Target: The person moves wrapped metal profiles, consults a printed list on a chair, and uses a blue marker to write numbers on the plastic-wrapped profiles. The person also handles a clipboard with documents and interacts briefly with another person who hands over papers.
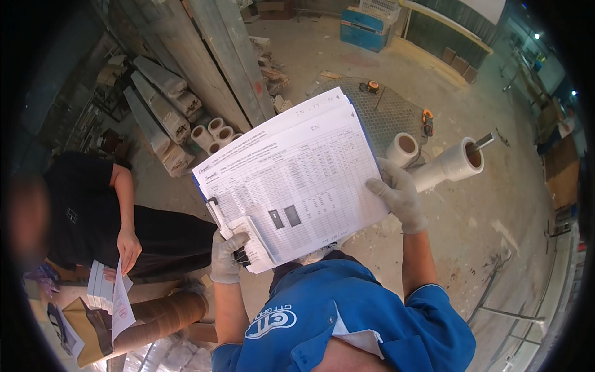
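Between my two gloved hands is a blue clipboard (365, 131) bearing a stack of printed table sheets (291, 173), tilted up in front of my chest. My left hand (227, 255), in a grey-white glove, closes round its lower left corner by the black clip. A small pad of paper slips (249, 239) lies there, partly under the left thumb. My right hand (400, 197), gloved too, grips the right edge with the thumb on the top sheet and the fingers behind, mostly hidden.
At the left, a person in black (87, 211) holds a paper sheet (122, 304) beside brown cardboard tubes (161, 319). White film rolls (449, 162) stand past my right hand. A tape measure (372, 86) lies on a mesh mat; a blue box (362, 31) stands farther back.
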Action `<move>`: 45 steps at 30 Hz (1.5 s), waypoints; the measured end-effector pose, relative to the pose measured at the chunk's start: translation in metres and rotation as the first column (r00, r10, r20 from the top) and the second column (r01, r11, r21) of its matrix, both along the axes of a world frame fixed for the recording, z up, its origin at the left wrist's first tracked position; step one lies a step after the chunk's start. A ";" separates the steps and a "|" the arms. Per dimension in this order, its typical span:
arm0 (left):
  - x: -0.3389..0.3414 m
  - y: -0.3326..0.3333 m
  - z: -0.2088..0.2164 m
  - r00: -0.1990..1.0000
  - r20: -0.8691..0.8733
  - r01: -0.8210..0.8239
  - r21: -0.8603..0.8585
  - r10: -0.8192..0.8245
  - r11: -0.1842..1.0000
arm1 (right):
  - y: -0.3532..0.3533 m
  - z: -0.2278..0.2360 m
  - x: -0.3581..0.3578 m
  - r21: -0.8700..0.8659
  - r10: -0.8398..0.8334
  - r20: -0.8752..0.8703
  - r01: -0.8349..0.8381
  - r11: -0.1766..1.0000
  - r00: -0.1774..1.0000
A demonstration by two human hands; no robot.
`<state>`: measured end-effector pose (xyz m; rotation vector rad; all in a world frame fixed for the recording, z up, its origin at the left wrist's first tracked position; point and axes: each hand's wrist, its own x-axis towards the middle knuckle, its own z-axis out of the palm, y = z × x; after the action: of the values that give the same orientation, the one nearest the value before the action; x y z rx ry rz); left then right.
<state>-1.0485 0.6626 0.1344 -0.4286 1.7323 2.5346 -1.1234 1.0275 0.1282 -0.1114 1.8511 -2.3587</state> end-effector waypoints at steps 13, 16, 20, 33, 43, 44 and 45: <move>0.009 -0.002 0.007 1.000 0.026 0.014 -0.034 -0.013 0.999 | 0.002 0.004 0.008 -0.019 -0.002 -0.011 0.002 1.000 1.000; 0.011 -0.001 0.009 0.999 0.047 -0.004 -0.071 0.008 0.997 | 0.000 0.002 0.006 0.045 -0.012 -0.001 0.012 0.999 1.000; 0.011 0.004 0.013 1.000 0.012 -0.025 -0.102 0.026 0.994 | -0.002 0.008 -0.004 0.187 -0.104 -0.178 0.137 0.973 0.979; 0.016 -0.008 0.010 1.000 0.022 0.012 -0.118 -0.009 0.993 | -0.012 0.073 -0.042 0.739 0.064 -0.538 0.433 0.516 0.841; 0.018 -0.011 0.004 0.999 -0.025 0.032 -0.066 -0.034 0.997 | -0.017 0.061 -0.046 0.686 0.053 -0.569 0.439 0.580 0.820; 0.019 -0.012 0.003 0.999 -0.017 0.032 -0.064 -0.033 0.997 | -0.018 0.060 -0.045 0.681 0.048 -0.586 0.460 0.570 0.809; 0.019 -0.012 0.003 0.999 -0.014 0.036 -0.069 -0.037 0.997 | -0.017 0.059 -0.045 0.674 0.042 -0.604 0.481 0.560 0.796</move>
<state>-1.0297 0.6503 0.1376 -0.3782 1.8193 2.4668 -1.1686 1.0101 0.1873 -0.5316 3.2422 -1.3656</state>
